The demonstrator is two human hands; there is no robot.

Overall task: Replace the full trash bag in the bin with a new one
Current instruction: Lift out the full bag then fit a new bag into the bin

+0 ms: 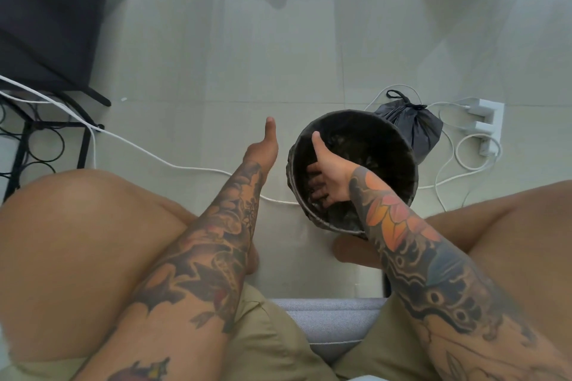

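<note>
On the pale floor between the knees, round bin (353, 170) lined with a new black bag (371, 145), right hand (325, 176) inside, fingers spread against the liner near the rim, left hand (263, 145) open beside the bin, touching nothing, tied full bag (411, 127) just behind the bin, white cables (448, 170) looping at its right, bare floor ahead.

One round black bin (399, 145) stands on the floor, lined with one black bag (365, 145), and one tied dark trash bag (411, 125) sits just beyond it on the far right. Two hands show: the left hand (263, 145) left of the bin and the right hand (325, 176) inside it. One white power strip (486, 124) lies at far right, and one dark chair (46, 25) stands at far left.
</note>
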